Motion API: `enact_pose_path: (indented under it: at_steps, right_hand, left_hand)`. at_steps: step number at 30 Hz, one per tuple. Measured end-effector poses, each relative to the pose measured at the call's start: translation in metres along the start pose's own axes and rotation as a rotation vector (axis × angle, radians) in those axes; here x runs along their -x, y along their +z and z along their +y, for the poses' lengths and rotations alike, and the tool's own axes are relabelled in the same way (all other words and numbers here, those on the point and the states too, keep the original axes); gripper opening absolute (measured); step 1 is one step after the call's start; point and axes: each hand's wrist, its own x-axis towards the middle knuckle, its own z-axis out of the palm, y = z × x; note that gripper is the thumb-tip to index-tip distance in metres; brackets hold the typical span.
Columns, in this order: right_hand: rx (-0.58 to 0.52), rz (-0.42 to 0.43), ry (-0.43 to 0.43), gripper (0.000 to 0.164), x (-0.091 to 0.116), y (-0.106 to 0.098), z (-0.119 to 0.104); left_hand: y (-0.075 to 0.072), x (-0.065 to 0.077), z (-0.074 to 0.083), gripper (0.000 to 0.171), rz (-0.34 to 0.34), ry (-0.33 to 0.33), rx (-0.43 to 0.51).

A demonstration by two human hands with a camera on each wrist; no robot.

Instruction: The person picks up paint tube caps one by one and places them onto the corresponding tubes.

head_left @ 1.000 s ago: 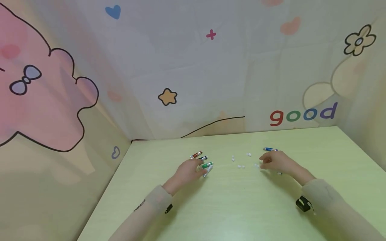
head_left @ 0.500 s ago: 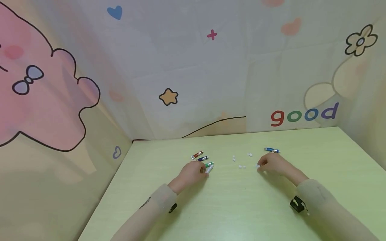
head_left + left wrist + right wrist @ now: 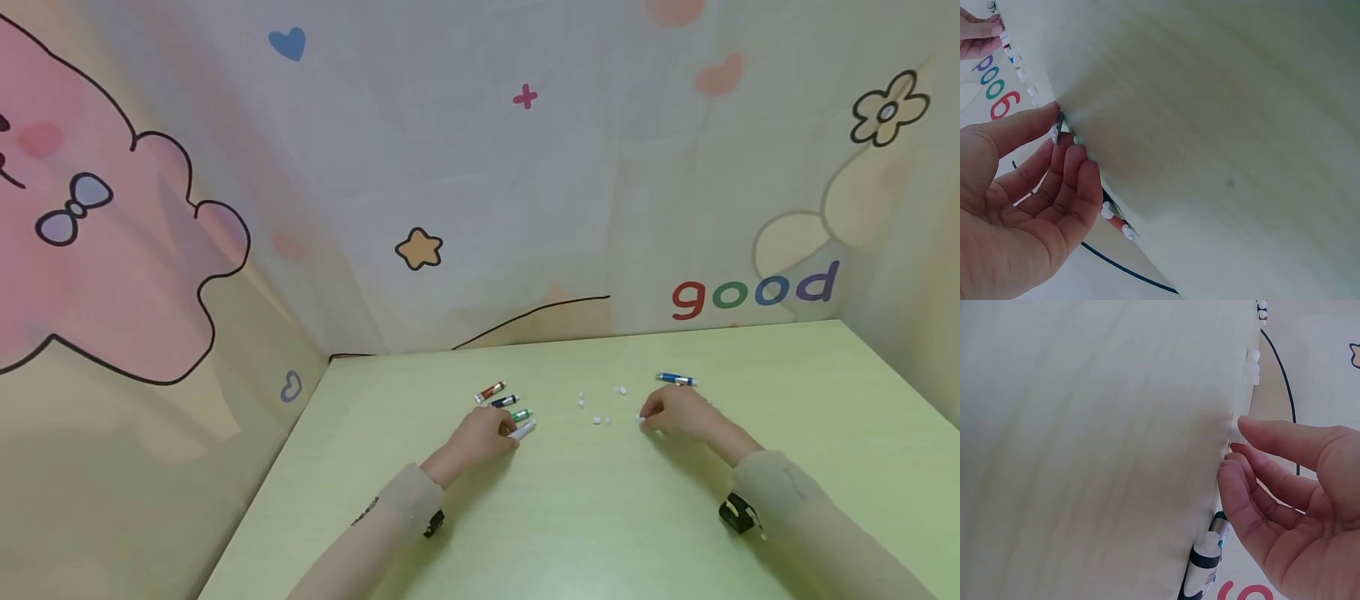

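Note:
In the head view my left hand point(image 3: 482, 435) holds the lower end of a white paint tube point(image 3: 523, 430), low over the table. The left wrist view shows that tube point(image 3: 1057, 129) between thumb and fingertips. Next to it lie a green tube point(image 3: 522, 414), a dark blue tube point(image 3: 505, 401) and a red tube point(image 3: 491, 391). My right hand point(image 3: 678, 410) pinches a small white cap point(image 3: 641, 419) at the tabletop, largely hidden by the fingertips. A blue tube point(image 3: 676, 378) lies just beyond that hand.
Several small white caps point(image 3: 597, 421) are scattered on the pale green table point(image 3: 570, 517) between the hands. In the right wrist view, a tube with a bare white neck point(image 3: 1205, 559) lies close to the right fingers. A printed cloth point(image 3: 510, 200) rises behind the table.
My left fingers, spread over the tubes earlier, have closed on the white tube. My right hand has moved slightly left, and its thumb and fingers have come together on the cap.

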Motion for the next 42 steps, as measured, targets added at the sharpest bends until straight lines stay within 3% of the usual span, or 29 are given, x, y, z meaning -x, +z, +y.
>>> enact_pose_path:
  at_steps: [9, 13, 16, 24, 31, 42]
  right_hand:
    - [-0.020, -0.012, -0.036, 0.015, 0.003, -0.003, 0.004]
    - [-0.067, -0.036, -0.007, 0.016, 0.005, -0.007, 0.007]
    - [-0.097, -0.027, -0.007, 0.019, 0.006, -0.013, 0.009]
    - [-0.161, 0.104, -0.058, 0.035, 0.012, -0.029, -0.003]
    - [-0.262, 0.238, -0.041, 0.046, 0.012, -0.038, -0.014]
    - [-0.446, 0.365, 0.006, 0.052, 0.019, -0.039, -0.027]
  left_hand:
    - [-0.002, 0.001, -0.004, 0.018, -0.038, 0.007, 0.116]
    - [-0.007, 0.000, -0.006, 0.018, -0.015, -0.021, 0.236]
    - [-0.016, -0.001, -0.006, 0.018, 0.028, -0.026, 0.274]
    - [-0.038, -0.006, -0.010, 0.024, 0.116, -0.003, 0.371]
    - [-0.051, -0.006, -0.011, 0.021, 0.180, -0.009, 0.441]
    - [-0.060, 0.003, 0.008, 0.023, 0.248, 0.020, 0.679]
